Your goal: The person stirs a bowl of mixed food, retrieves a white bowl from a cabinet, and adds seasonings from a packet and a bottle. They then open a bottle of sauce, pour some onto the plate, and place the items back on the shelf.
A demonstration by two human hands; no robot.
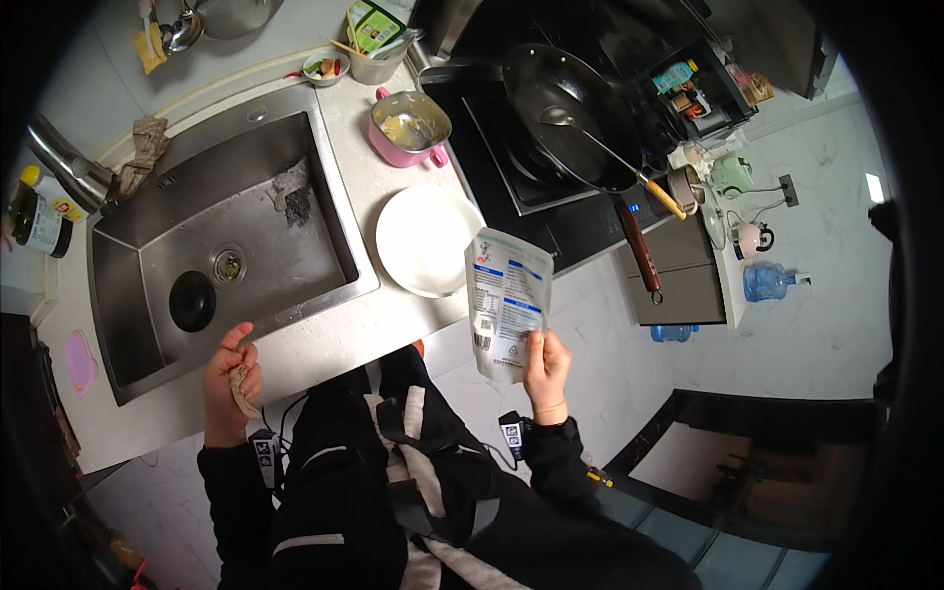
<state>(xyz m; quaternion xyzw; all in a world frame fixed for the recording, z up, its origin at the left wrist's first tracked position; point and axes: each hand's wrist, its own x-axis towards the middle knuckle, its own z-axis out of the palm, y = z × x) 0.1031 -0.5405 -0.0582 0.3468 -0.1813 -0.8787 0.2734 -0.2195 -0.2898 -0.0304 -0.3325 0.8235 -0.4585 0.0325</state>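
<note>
My right hand [547, 372] pinches the lower right edge of a whitish printed plastic pouch [509, 306], which partly overlaps the rim of a white plate [428, 240] on the counter. Bunched in my left hand [234, 380], near the sink's front edge, is a small beige piece, perhaps cloth or paper; its kind is unclear. Beyond the plate stands a pink square pot [408, 129] with yellowish remains inside. On the cooktop rests a black wok [571, 114], its brown handle towards me, with a wooden-handled metal ladle [601, 146] lying in it.
A steel sink [291, 291] at left holds a black round cover [192, 301] and some debris. Behind the pot are a small bowl of cut vegetables [325, 68] and a container [377, 68] with utensils. A pink lid [81, 363] lies left; the wok's handle overhangs the cooktop edge.
</note>
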